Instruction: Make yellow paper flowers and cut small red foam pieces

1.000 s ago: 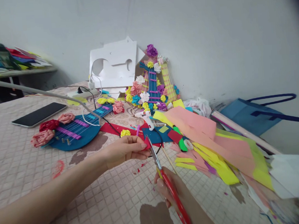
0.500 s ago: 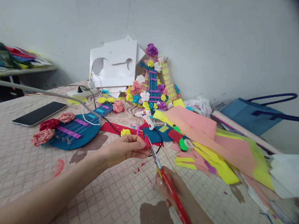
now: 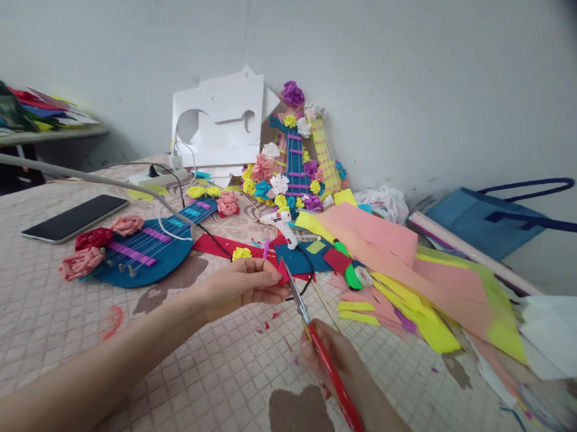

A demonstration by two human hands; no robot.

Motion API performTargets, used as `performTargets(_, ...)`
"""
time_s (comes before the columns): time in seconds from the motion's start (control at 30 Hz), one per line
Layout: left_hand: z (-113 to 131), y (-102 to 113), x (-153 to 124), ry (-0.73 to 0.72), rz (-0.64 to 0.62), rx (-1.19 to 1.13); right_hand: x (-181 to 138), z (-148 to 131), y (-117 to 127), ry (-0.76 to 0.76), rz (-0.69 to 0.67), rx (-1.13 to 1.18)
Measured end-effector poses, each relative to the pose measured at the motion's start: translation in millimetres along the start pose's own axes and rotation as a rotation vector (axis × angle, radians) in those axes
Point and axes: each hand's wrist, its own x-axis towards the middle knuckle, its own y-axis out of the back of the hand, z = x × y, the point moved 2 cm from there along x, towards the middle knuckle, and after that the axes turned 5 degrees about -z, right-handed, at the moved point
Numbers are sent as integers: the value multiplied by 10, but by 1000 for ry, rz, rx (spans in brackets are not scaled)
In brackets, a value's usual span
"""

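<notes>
Between the thumb and fingers of my left hand (image 3: 241, 287) is pinched a small red piece of paper or felt (image 3: 283, 272). My right hand (image 3: 332, 352) is closed round the red handles of a pair of scissors (image 3: 333, 372). The scissor blades point up and away, against the right edge of the red piece. Just beyond my hands lie a white glue gun (image 3: 280, 224), a blue sheet (image 3: 297, 260) and a yellow paper flower (image 3: 241, 253). Left of them, a blue paper guitar (image 3: 146, 254) with purple strips and paper roses rests on the table.
A black phone (image 3: 76, 218) and a power strip (image 3: 160, 178) lie at the left. White cut-out board (image 3: 222, 131) and flower-decorated guitars (image 3: 294, 162) lean on the wall. Coloured paper sheets (image 3: 384, 235) and a blue bag (image 3: 483, 220) fill the right. A white cable (image 3: 80, 174) crosses the left side.
The two hands stay almost in place. The scissors have shifted very slightly at the red piece, and the whole view has moved a little.
</notes>
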Motion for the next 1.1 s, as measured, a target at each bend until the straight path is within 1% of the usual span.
performTargets(0.27,11,-24,-2,2,12,5,-4,-46,-9,-45,4,13)
performTargets(0.43,0,-3,3,-8,-3,1,-26,-57,-10,-42,34,33)
performTargets(0.67,14,3,-3,-3,-11,5,-18,-16,-4,-9,13,-8)
performTargets(0.87,24,5,-5,4,4,15,-26,-46,-5,-45,22,-26)
performTargets(1.1,47,6,-13,13,-1,20,8,33,0,-22,39,-48)
